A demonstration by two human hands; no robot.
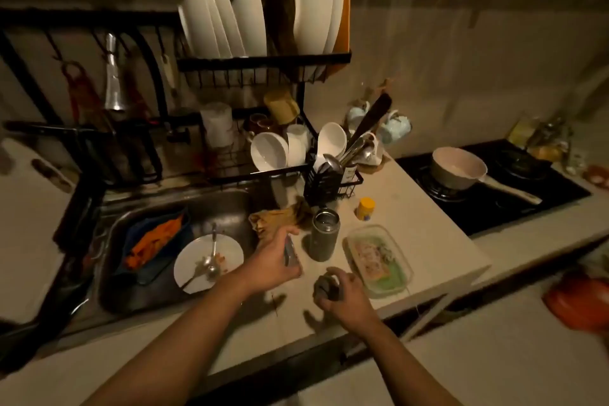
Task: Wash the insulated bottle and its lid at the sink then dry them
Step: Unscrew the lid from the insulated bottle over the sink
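The dark insulated bottle (323, 235) stands upright and uncapped on the counter just right of the sink (171, 217). My right hand (346, 295) is closed around its dark lid (324, 287), low over the counter in front of the bottle. My left hand (275, 262) hovers left of the bottle at the sink's edge, fingers wrapped on a small flat object (290, 254) that I cannot identify in the dim light.
The sink holds a white plate (227, 254) with spoons and a blue tub with an orange cloth (155, 239). A brown rag (276, 217), a yellow-capped jar (365, 208), a lidded food container (377, 260), a dish rack (263, 148) and a stove with a pot (458, 168) surround the bottle.
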